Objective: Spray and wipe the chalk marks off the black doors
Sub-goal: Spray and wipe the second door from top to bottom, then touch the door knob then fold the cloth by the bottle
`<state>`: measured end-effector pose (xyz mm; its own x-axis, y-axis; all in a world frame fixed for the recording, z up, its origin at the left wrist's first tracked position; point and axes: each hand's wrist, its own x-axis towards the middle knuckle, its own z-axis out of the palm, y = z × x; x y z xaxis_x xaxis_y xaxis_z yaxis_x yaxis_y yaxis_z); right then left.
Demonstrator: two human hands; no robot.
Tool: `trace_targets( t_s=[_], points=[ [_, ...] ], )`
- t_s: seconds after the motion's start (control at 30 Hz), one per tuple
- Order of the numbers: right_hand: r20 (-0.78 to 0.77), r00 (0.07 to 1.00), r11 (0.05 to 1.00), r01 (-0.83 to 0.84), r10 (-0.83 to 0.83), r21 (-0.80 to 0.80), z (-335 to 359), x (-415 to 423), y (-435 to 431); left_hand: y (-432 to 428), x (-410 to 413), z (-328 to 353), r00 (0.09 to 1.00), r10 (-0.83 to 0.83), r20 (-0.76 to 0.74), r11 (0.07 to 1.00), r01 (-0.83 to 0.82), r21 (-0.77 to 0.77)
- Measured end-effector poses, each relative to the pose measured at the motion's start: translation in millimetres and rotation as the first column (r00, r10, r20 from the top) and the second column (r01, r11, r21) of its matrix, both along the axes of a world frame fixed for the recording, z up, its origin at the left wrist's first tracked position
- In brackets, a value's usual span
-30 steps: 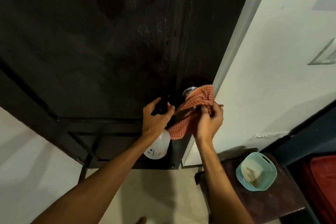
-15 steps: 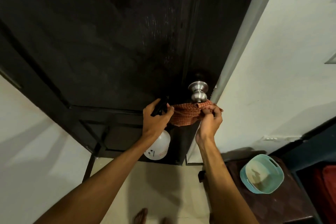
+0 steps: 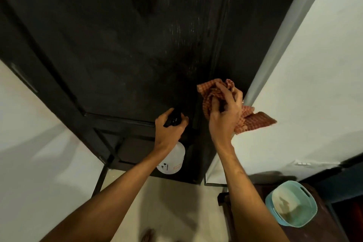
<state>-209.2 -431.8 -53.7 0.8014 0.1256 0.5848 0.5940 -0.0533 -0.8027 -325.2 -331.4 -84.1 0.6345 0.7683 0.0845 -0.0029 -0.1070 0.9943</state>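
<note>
The black door (image 3: 121,41) fills the upper part of the head view, with faint pale streaks near its right stile. My left hand (image 3: 170,130) grips the black trigger head of a white spray bottle (image 3: 173,161) that hangs below it, close to the door. My right hand (image 3: 225,112) holds a bunched orange checked cloth (image 3: 253,121) against the door's right edge, and the cloth covers the spot where the knob sits. A loose end of the cloth sticks out to the right over the white wall.
A grey door frame (image 3: 290,31) runs beside a white wall (image 3: 314,84) on the right. At lower right a pale blue plastic basket (image 3: 306,192) sits on a dark wooden table (image 3: 326,230). Pale floor lies below, white wall on the left.
My right hand has taken the cloth up from under the metal knob and bunched it over the knob. My left hand with the bottle has barely moved.
</note>
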Motion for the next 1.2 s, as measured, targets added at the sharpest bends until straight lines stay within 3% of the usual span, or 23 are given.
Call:
trace_targets(
  t_s=[0.13,0.23,0.3,0.4,0.47,0.53,0.7,0.8,0.9,1.03,1.2],
  points=[
    [-0.175,0.981,0.994,0.091,-0.08,0.053,-6.4,5.4,14.4,17.3,-6.7,2.4,1.0,0.026,0.005,1.0,-0.026,0.015],
    [-0.063,0.998,0.995,0.018,-0.024,-0.097,-17.2,0.7,16.4,30.3,-11.5,3.1,0.999,0.045,-0.004,0.998,-0.044,0.04],
    [-0.109,0.993,0.993,-0.062,0.05,-0.105,-26.2,-6.5,21.7,41.8,-15.7,-0.1,0.999,0.05,-0.005,0.998,-0.05,0.041],
    [-0.411,0.905,0.967,-0.004,0.112,0.254,-25.5,-13.0,35.5,58.3,-20.8,-5.1,0.998,0.058,-0.014,0.998,-0.058,0.024],
    [-0.495,0.858,0.891,0.11,0.138,0.44,-19.9,-14.4,45.1,68.8,-24.2,-6.0,0.999,0.048,-0.019,0.999,-0.048,0.022],
    [-0.531,0.827,0.853,0.133,0.185,0.504,-16.7,-18.1,54.6,78.5,-29.2,-4.8,1.0,0.027,-0.011,0.998,-0.026,0.05],
    [-0.663,0.706,0.925,0.031,0.248,0.379,-56.8,-60.4,87.1,105.1,-58.4,-15.9,0.999,0.029,0.02,0.996,-0.03,0.087],
    [-0.795,0.566,0.968,-0.019,0.218,0.252,-102.0,-102.7,108.5,120.1,-96.9,-39.4,0.995,0.093,0.043,0.994,-0.096,0.057],
    [-0.845,0.5,0.981,-0.145,0.187,0.132,-143.4,-146.3,129.1,133.0,-148.5,-80.8,0.975,0.219,0.025,0.976,-0.219,-0.015],
    [-0.872,0.457,0.933,-0.36,0.175,-0.001,-183.2,-198.0,154.0,143.3,-220.8,-143.1,0.941,0.323,-0.103,0.942,-0.33,-0.056],
    [-0.924,0.314,0.765,-0.642,0.218,-0.037,-249.0,-257.8,179.1,138.9,-305.1,-209.7,0.878,0.414,-0.24,0.885,-0.45,-0.117]
  ],
)
